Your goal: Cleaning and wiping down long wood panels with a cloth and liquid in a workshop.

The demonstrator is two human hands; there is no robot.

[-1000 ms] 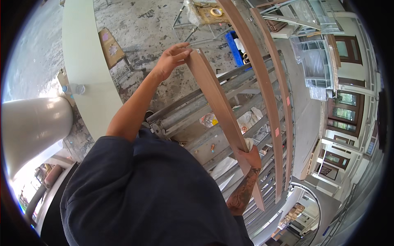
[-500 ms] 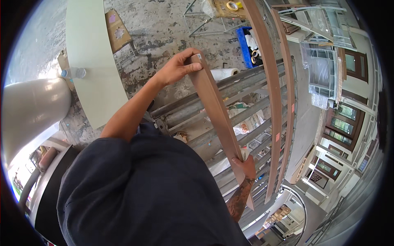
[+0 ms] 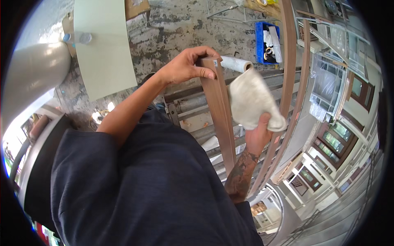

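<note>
My left hand (image 3: 189,65) is closed around the far end of a long brown profile bar (image 3: 220,110), thumb on one side and fingers over the end. The bar slants down toward my right forearm, which hides its near end. Pinched in my right hand (image 3: 259,133) is a whitish cloth (image 3: 252,100), spread out beside the bar's right face and slightly blurred. Whether the cloth touches the bar I cannot tell. Under the bar lies a rack of grey metal rails (image 3: 193,102).
Two more long brown bars (image 3: 289,53) lie across the rack to the right. Beyond it are a roll of clear film (image 3: 236,64) and a blue crate (image 3: 260,43) with tape rolls. A pale panel (image 3: 104,49) stands at the left, near a large wrapped roll (image 3: 41,78).
My right hand has come off the bar's near part and moved up and outward with the cloth, which now hangs spread out. My left hand still grips the bar's far end.
</note>
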